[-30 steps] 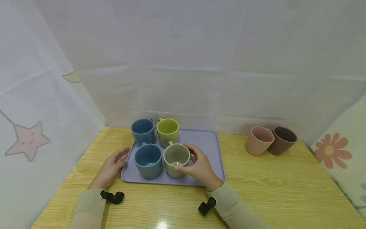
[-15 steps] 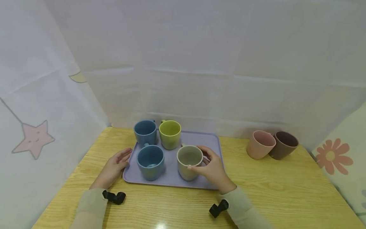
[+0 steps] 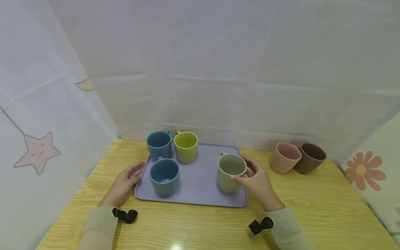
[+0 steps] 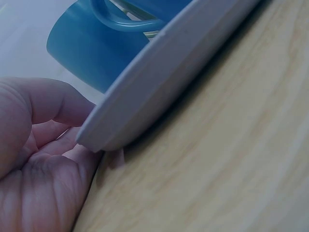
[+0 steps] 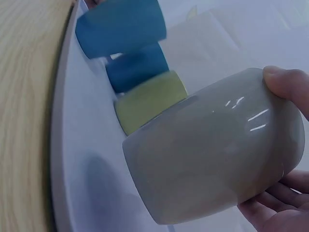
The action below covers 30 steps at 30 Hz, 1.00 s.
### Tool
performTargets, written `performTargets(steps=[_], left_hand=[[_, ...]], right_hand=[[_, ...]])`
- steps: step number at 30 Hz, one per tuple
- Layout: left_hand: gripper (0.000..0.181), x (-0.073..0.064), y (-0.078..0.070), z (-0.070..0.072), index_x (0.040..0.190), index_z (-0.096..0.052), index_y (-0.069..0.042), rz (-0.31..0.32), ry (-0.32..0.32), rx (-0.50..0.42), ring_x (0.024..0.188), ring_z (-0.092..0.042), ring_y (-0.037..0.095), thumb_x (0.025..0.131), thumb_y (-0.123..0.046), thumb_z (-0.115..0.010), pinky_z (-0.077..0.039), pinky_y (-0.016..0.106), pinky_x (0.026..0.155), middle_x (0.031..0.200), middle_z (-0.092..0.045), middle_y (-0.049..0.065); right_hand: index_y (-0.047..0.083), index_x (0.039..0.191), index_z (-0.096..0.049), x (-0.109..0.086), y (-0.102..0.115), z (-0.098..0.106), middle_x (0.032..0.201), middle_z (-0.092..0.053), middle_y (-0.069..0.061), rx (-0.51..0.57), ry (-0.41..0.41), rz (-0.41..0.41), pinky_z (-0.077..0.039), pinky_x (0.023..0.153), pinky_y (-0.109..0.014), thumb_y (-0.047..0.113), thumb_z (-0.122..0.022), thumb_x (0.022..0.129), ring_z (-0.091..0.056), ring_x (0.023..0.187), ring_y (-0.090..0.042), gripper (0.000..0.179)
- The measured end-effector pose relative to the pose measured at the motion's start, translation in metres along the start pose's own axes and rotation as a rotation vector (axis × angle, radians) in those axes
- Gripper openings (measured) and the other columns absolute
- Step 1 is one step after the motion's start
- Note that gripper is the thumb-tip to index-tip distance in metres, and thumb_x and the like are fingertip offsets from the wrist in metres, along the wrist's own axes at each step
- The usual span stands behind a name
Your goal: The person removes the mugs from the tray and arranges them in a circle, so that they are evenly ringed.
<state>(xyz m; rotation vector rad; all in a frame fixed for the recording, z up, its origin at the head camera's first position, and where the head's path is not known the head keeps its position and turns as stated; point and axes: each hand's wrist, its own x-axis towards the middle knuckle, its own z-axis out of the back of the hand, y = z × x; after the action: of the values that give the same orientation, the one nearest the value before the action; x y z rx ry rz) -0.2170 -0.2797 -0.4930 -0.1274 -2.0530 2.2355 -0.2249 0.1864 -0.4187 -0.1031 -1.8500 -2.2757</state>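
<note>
My right hand grips a beige-grey mug by its side, thumb at the front of the rim and fingers round the right. The mug is held upright over the right part of a lilac tray; in the right wrist view its base hangs above the tray floor, over a shadow. At the tray's left edge, my left hand pinches the rim, the thumb on it and a fingertip showing below in the left wrist view. A blue mug stands front left on the tray, with another blue mug and a yellow-green mug behind.
At the back right of the wooden table, a pink mug and a dark brown mug lean tilted against each other. White printed cloth hangs close behind the table and on both sides.
My right hand has carried the beige-grey mug rightward, from beside the front blue mug to the tray's right side, and raised it slightly. The left hand stays at the tray edge.
</note>
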Motion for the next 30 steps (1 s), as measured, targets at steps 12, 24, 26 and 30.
performTargets(steps=[12, 24, 26, 30], left_hand=[[0.063, 0.001, -0.001, -0.001, 0.159, -0.017, 0.007, 0.013, -0.007, 0.014, 0.152, -0.018, 0.039, 0.101, 0.007, -0.043, -0.041, 0.008, 0.099, 0.166, -0.016, 0.023], [0.063, 0.0, -0.004, -0.001, 0.158, -0.016, 0.007, 0.015, -0.009, 0.007, 0.152, -0.017, 0.039, 0.101, 0.008, -0.042, -0.04, 0.008, 0.099, 0.166, -0.016, 0.023], [0.063, 0.0, -0.003, -0.001, 0.158, -0.016, 0.007, 0.017, -0.011, 0.009, 0.152, -0.017, 0.039, 0.101, 0.008, -0.042, -0.04, 0.008, 0.099, 0.166, -0.016, 0.023], [0.063, -0.001, -0.001, 0.0, 0.159, -0.016, 0.007, 0.022, -0.013, 0.009, 0.152, -0.017, 0.038, 0.101, 0.008, -0.042, -0.04, 0.008, 0.1, 0.166, -0.016, 0.022]], right_hand=[[0.002, 0.145, -0.052, -0.006, -0.003, 0.056, 0.139, -0.055, -0.01, -0.05, -0.102, -0.008, -0.049, 0.096, -0.014, 0.009, -0.085, 0.082, -0.055, 0.122, -0.004, 0.071], [0.002, 0.147, -0.05, -0.013, -0.017, 0.086, 0.142, -0.055, -0.006, -0.139, -0.147, -0.05, -0.047, 0.094, -0.01, 0.019, -0.084, 0.085, -0.054, 0.12, -0.002, 0.074], [0.002, 0.146, -0.051, -0.014, -0.02, 0.087, 0.138, -0.057, -0.004, -0.15, -0.154, -0.054, -0.047, 0.093, -0.009, 0.019, -0.085, 0.084, -0.054, 0.119, -0.001, 0.072], [0.002, 0.144, -0.053, -0.014, -0.027, 0.091, 0.132, -0.06, 0.001, -0.16, -0.175, -0.052, -0.047, 0.093, -0.009, 0.019, -0.085, 0.084, -0.055, 0.116, 0.0, 0.071]])
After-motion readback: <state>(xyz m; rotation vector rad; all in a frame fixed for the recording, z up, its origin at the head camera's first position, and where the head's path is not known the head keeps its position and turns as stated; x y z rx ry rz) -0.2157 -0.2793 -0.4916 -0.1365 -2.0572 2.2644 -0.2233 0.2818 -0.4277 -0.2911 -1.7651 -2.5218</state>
